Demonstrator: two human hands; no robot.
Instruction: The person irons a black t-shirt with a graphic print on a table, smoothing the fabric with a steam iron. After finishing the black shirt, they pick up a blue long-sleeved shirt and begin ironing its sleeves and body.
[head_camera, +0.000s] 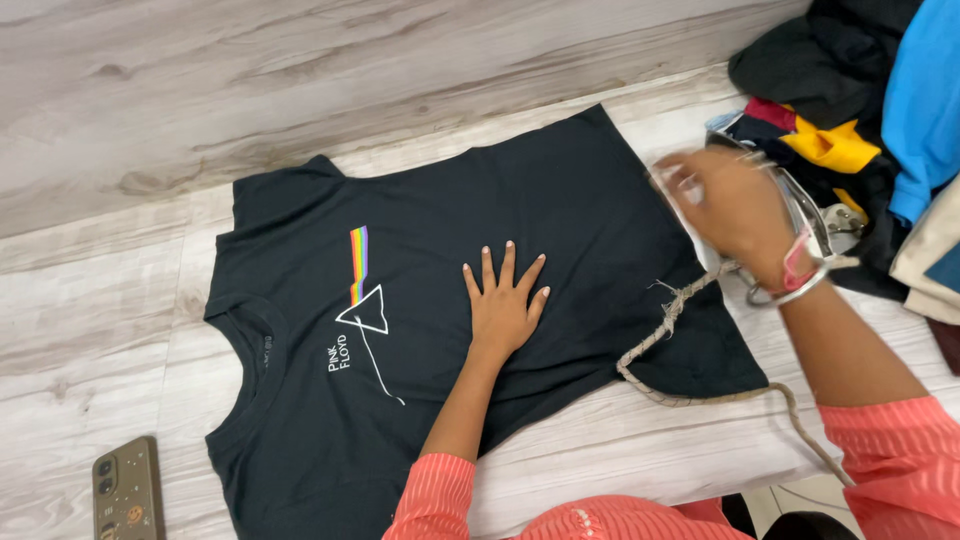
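I see the shirt (500, 300) spread flat, left hand (503, 305) open on it; right hand (735, 205) grips the iron (815, 215), pressing not begun.

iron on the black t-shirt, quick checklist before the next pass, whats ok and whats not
1. Black t-shirt spread flat on the table: ok.
2. Left hand pressing the shirt flat, fingers spread: ok.
3. Right hand gripping the iron at the hem: ok.
4. Cord trailing across the shirt's corner: not ok.
5. Clothes pile crowding the iron: not ok.
6. Iron hot: cannot tell.
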